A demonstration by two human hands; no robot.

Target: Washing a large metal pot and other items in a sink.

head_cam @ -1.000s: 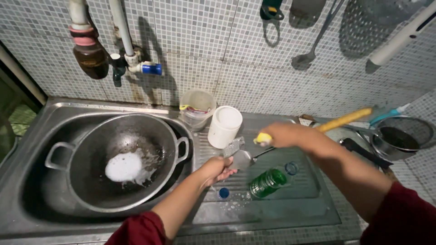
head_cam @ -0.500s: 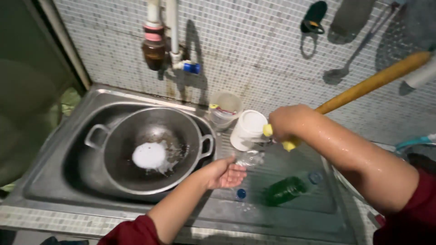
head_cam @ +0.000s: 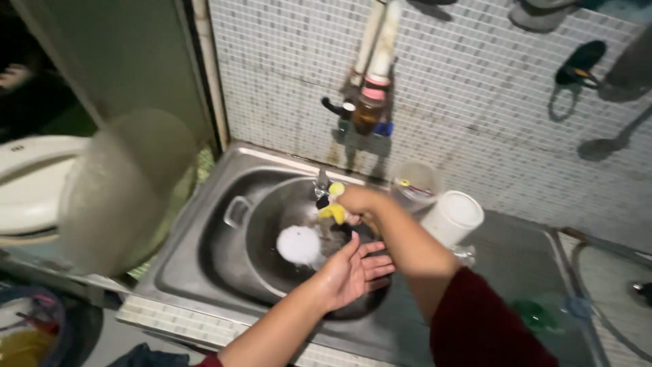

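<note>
Stainless-steel sink basin (head_cam: pixel 204 231) set below a mosaic-tiled wall. Inside it, a large dark metal wok with loop handles (head_cam: pixel 272 231) holding a patch of white foam (head_cam: pixel 299 245). Left hand (head_cam: pixel 353 272), open with fingers spread, palm up over the wok, holding nothing. Right hand (head_cam: pixel 356 202) closed around a yellow-handled utensil (head_cam: pixel 333 209) above the wok; its working end is blurred. White cylindrical plastic container (head_cam: pixel 454 217) stands on the drainboard beside the sink.

A steel sink unit (head_cam: pixel 204 204) holds a wok (head_cam: pixel 272 261); its drainboard (head_cam: pixel 509 258) carries a white tub (head_cam: pixel 451 217).
</note>
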